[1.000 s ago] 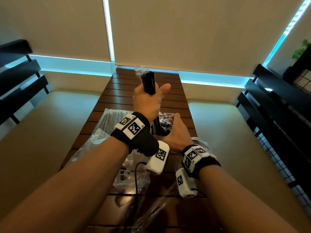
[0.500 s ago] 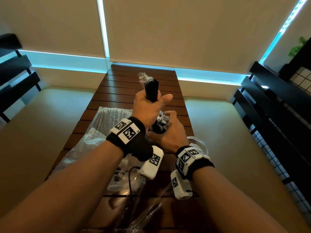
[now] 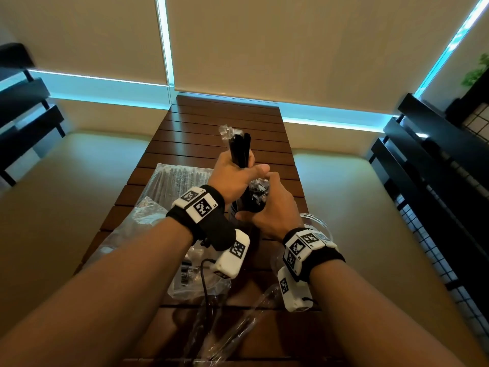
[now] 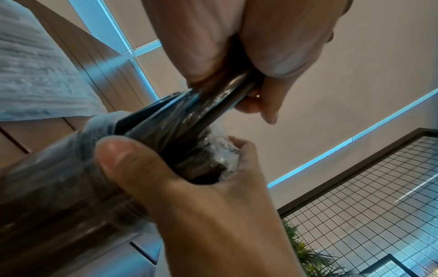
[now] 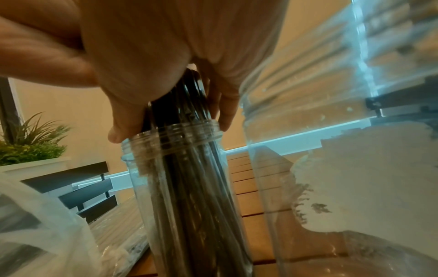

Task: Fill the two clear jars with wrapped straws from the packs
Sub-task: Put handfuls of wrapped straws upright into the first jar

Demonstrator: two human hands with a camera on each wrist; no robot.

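A bundle of black wrapped straws (image 3: 239, 149) (image 4: 201, 106) stands upright in my left hand (image 3: 234, 176) (image 4: 249, 65), which grips it around the middle. Its lower end goes into a clear jar (image 5: 187, 187) (image 4: 59, 187) that holds several straws. My right hand (image 3: 268, 210) (image 4: 189, 187) (image 5: 166, 84) grips this jar at its mouth, thumb on the threaded neck, fingers round the crinkled straw tops (image 3: 258, 189). A second clear jar (image 5: 331, 150) (image 3: 316, 221) stands just right of it. A pack of straws (image 3: 180, 178) lies on the table to the left.
Everything sits on a narrow slatted wooden table (image 3: 225, 120) between two cushioned benches. Loose clear plastic wrapping (image 3: 195, 282) and a black cable (image 3: 203, 284) lie near the front edge. A black wire rack (image 3: 436, 194) stands to the right.
My left hand has lowered the straw bundle toward the jar, so its thumb now almost meets my right hand. The right hand has stayed at the jar's mouth.
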